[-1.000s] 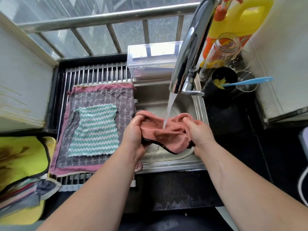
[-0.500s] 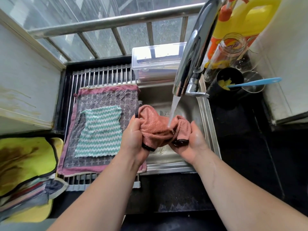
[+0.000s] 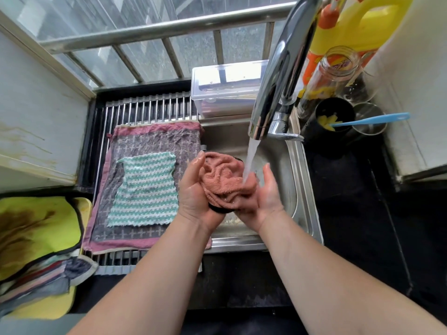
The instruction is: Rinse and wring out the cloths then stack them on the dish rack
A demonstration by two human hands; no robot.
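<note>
My forearms angle in over the sink (image 3: 307, 201), palms facing each other. My left hand (image 3: 196, 192) and right hand (image 3: 264, 198) cup the bunched pink cloth (image 3: 225, 180) between them, fingers curled beneath it, thumbs raised, under the faucet (image 3: 278, 76) stream.

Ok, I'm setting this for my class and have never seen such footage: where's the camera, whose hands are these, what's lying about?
The camera is worn on a person's head and looks down at their own bare hands; there is no robot. The left hand and right hand hold a bunched pink cloth under water running from the tap into the sink. On the dish rack beside it lies a grey-and-pink cloth with a green-and-white striped cloth on top. A yellow cloth lies further left.
</note>
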